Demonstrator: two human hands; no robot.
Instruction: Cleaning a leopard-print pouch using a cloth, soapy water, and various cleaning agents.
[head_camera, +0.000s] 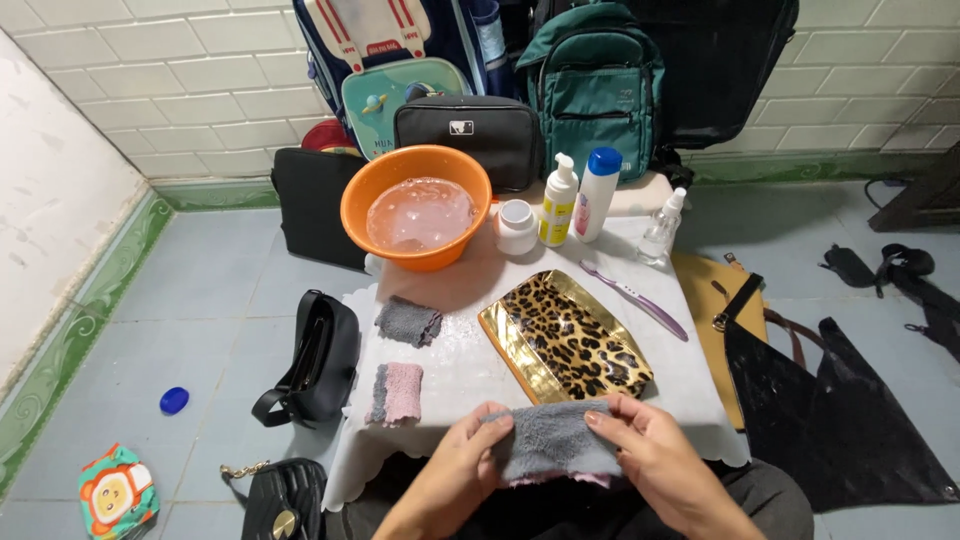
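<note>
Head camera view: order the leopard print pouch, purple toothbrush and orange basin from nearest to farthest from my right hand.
From the right hand:
1. Leopard print pouch, just above it on the table.
2. Purple toothbrush, beyond the pouch, to the right.
3. Orange basin, far left corner.

Basin (416, 205) behind pouch (563, 336); toothbrush (634, 298) right.

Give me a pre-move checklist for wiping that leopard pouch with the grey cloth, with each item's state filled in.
1. Grey cloth gripped by both the left hand and the right hand: ok.
2. Leopard-print pouch lies flat on the white table cover, within reach: ok.
3. Orange basin holds water: ok.
4. Purple toothbrush lies apart from the pouch: ok.
5. Cloth wet or dry: cannot tell.
6. Two spare cloths lie left of the pouch: ok.
</note>
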